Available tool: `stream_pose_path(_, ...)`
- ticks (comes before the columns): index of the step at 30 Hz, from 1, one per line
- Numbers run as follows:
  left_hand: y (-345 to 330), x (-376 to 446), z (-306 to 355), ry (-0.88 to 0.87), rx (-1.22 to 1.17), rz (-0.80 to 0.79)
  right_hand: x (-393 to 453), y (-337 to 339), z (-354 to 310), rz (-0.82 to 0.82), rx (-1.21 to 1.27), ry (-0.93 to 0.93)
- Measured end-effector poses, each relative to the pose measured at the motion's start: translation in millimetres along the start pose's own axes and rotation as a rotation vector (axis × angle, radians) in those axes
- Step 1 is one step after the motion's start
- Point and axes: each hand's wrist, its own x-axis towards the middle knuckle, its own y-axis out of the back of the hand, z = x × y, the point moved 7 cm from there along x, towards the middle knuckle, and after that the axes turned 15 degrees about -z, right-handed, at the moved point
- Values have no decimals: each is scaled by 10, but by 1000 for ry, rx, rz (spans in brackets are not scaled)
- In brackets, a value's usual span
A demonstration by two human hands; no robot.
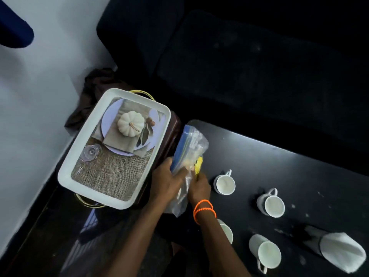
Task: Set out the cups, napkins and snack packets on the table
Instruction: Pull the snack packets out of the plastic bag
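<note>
Here, in the head view, both hands meet at the near-left corner of a glossy black table (269,156). The left hand (169,182) grips the side of a clear plastic bag of snack packets (189,154), with blue and yellow wrappers showing through the film. The right hand (199,186), with two orange bead bracelets (203,209) on its wrist, is closed on the lower part of the same bag. The bag is tilted, its top end leaning toward the far side of the table.

Just left of the bag, a white rectangular tray with a printed pumpkin place-setting picture (113,146) rests on a dark brown stand.

Four white ceramic cups sit on the table to the right of the hands: one (224,183) just beside the right hand, one (272,203) farther right, one (226,230) partly hidden behind the right forearm, and one (265,250) nearest the camera. A white napkin rolled into a cone (337,250) lies at the near-right, well apart from the bag.
</note>
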Motion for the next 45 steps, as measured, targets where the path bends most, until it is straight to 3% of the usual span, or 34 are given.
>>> stream_pose_path(3,-85,-31,-101,70,-206,-3,15,180,-1,78,3,100)
stream_pose_path(7,-95,-62,-27,18,-635,4,-212,377,-100,141,141,202)
stream_pose_path(10,-140,-135,76,9,-750,-55,-497,481,-278,195,247,344)
stream_pose_path(14,-314,-260,245,-43,-654,-213,-691,428,-519,69,294,445)
stream_pose_path(17,-405,-354,300,-38,-647,-281,-721,475,-608,67,235,428)
stream_pose_path(23,-93,-508,280,-43,-793,-171,-695,692,-649,-161,594,328)
stream_pose_path(26,-123,-513,202,-28,-936,-121,-756,652,-715,-251,526,329)
stream_pose_path(28,-268,-503,208,-30,-985,-183,-817,559,-775,-279,306,402)
stream_pose_path(30,-406,-513,238,-25,-979,-242,-875,492,-807,-227,72,489)
stream_pose_path(33,-449,-520,261,-16,-1001,-190,-835,570,-762,-159,222,499)
stream_pose_path(35,-258,-533,264,-17,-946,-6,-793,728,-727,-78,300,483)
stream_pose_path(39,376,-686,219,-6,-719,452,-850,1127,-790,198,121,459)
stream_pose_path(42,548,-817,332,-105,-514,461,-1055,1149,-962,303,-110,474)
stream_pose_path(45,500,-898,413,-120,-278,426,-1540,964,-1315,477,-289,798)
